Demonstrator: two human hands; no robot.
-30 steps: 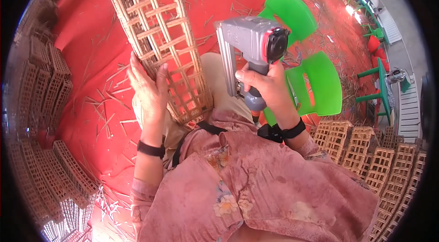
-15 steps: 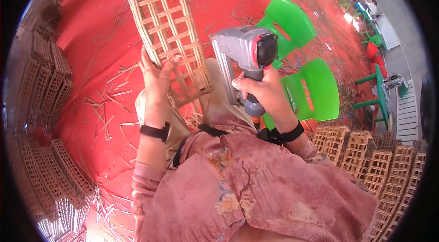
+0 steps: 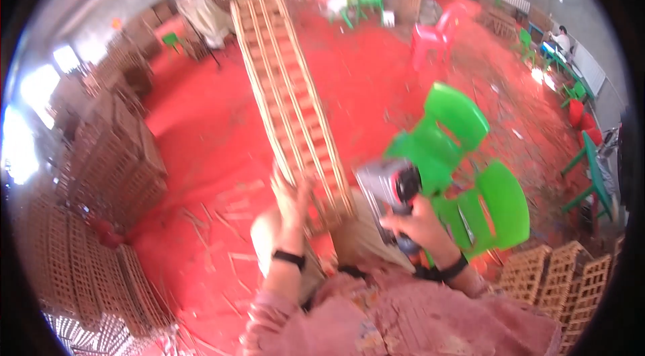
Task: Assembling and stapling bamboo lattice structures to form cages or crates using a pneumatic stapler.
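A long, narrow woven rattan lattice frame (image 3: pixel 290 80) stretches away from my lap, its near end between my knees. My left hand (image 3: pixel 290 205) is closed on its left side near that end, the thumb over the lattice. In my right hand (image 3: pixel 426 227) is a grey pneumatic nail gun (image 3: pixel 379 184) with a black cap, gripped round the handle. Its nose points down beside the frame's near right corner; whether they touch I cannot tell. The picture is blurred by motion.
Two green plastic chairs (image 3: pixel 505 201) stand close on my right. Lattice frames (image 3: pixel 124 147) are stacked at left, with more stacked frames (image 3: pixel 537 272) at lower right. Cane scraps litter the red floor covering (image 3: pixel 201 114). A pink plastic chair (image 3: pixel 432 40) and a seated person (image 3: pixel 562 38) are farther off.
My view has tipped up, showing more of the room and the frame's far end. The frame appears turned about its length. Both hands keep their holds.
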